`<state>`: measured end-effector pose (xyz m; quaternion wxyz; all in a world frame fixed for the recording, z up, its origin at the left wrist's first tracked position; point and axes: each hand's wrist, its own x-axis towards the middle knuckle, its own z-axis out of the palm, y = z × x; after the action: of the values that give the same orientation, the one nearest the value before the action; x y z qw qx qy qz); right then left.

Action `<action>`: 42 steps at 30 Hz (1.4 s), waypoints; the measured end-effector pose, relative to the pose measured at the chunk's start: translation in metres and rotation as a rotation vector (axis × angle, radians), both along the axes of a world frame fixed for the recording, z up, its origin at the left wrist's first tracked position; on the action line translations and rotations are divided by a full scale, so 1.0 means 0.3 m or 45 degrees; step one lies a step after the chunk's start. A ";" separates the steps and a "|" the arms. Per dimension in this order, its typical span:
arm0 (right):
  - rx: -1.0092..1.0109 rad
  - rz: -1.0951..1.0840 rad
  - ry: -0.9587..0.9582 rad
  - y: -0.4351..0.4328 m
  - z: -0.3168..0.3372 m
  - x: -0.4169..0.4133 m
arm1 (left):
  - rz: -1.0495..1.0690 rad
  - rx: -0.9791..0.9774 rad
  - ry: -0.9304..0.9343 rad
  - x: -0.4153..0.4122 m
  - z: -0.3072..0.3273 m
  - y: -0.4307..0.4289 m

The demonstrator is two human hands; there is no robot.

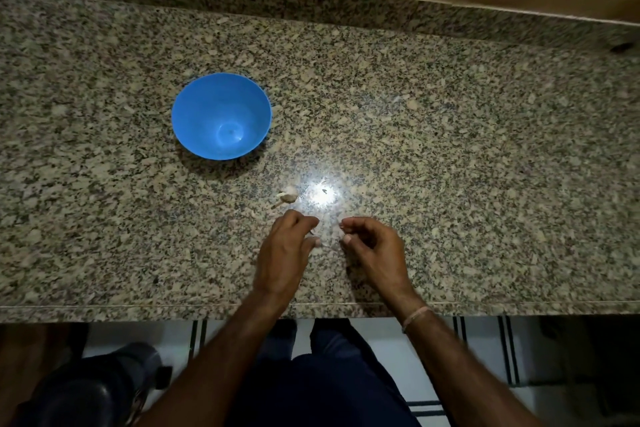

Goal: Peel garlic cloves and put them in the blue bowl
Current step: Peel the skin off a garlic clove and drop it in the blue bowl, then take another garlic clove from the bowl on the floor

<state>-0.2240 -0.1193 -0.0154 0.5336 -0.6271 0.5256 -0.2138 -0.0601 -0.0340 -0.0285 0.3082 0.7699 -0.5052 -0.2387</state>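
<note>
Left hand (pixel 284 246): low over the counter, fingers curled in, thumb and fingertips closing on a small pale bit, probably a clove (pixel 313 231).
Right hand (pixel 374 249): just beside the left, apart from it, fingers curled toward the thumb. Whether it grips a shred of skin is too small to tell.
Wrist: a thin pale band (pixel 417 315) on the right one.
Garlic (pixel 287 198): a small pale lump with loose skin lies on the counter just beyond the left hand, between the hands and the bowl.
Glare (pixel 322 196): a bright lamp spot just right of the garlic, washing out detail there.
Bowl (pixel 194 107): blue, upright, further back and to the left, well apart from the hands. Nothing shows inside it.
Counter (pixel 450 149): speckled granite, which hides pale scraps of skin easily.
Step in hand: judged to be stripping the skin from one clove, so the task looks near its start.
How to do it well: hold the clove firm in the left fingers, catch the skin at the root end with a right nail, and pull along its length. Shed every papery layer before carrying it to the bowl, and keep peel in one heap away from the unpeeled garlic.
</note>
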 end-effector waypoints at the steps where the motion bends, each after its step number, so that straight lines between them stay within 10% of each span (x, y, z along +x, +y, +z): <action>1: -0.033 0.047 0.014 -0.001 -0.002 -0.005 | 0.001 -0.001 -0.017 -0.003 -0.002 -0.006; 25: -0.800 0.770 0.546 -0.004 -0.054 0.077 | 0.669 0.024 0.183 -0.107 0.072 0.075; 34: -0.014 0.309 0.056 0.001 -0.016 0.121 | 1.003 -0.077 0.412 -0.032 0.082 0.211; 42: 0.191 0.255 -0.030 0.208 0.049 0.269 | 1.088 -0.168 0.570 0.049 0.111 0.412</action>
<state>-0.1434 -0.0569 -0.0006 0.6040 -0.6321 0.4686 -0.1267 -0.0456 0.0896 0.0048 0.5281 0.8169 -0.0792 -0.2179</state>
